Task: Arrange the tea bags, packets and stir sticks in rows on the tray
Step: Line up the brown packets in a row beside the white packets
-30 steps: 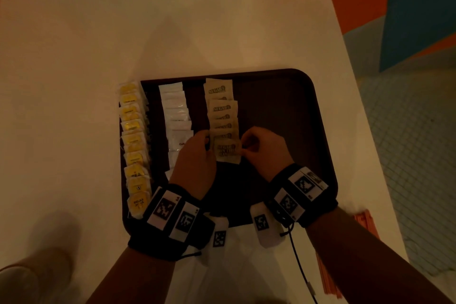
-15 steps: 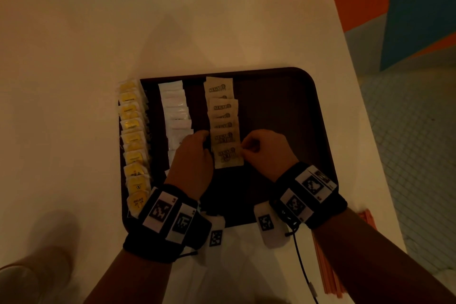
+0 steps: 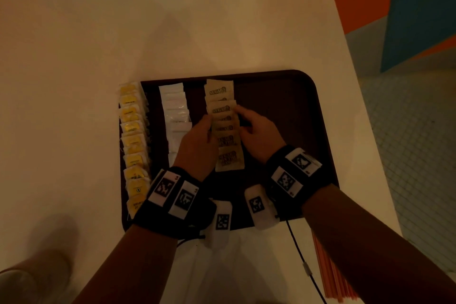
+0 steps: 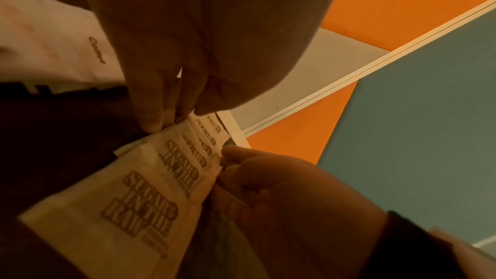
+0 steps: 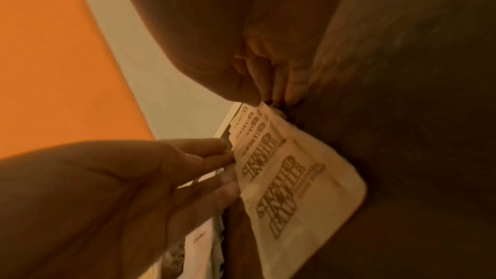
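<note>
On the dark brown tray (image 3: 283, 111) lie three rows: yellow tea bags (image 3: 133, 145) along its left rim, white packets (image 3: 176, 111), and brown sugar packets (image 3: 228, 140) overlapping down the middle. My left hand (image 3: 208, 122) has its straight fingers (image 5: 209, 156) pressed against the left edge of the sugar row (image 5: 295, 188). My right hand (image 3: 240, 113) touches the row's right edge with thumb and fingertips (image 5: 292, 92) bunched near a far packet. Neither hand lifts a packet. A bundle of orange stir sticks (image 3: 330, 276) lies on the table at the near right, off the tray.
The tray sits near the front of a white table (image 3: 172, 32), whose right edge drops to a tiled floor. The tray's right half is bare. A cable runs from my right wristband across the table's front.
Both hands let go of the nearest sugar packet, which now lies at the near end of the row. They slid farther up along the row's two sides.
</note>
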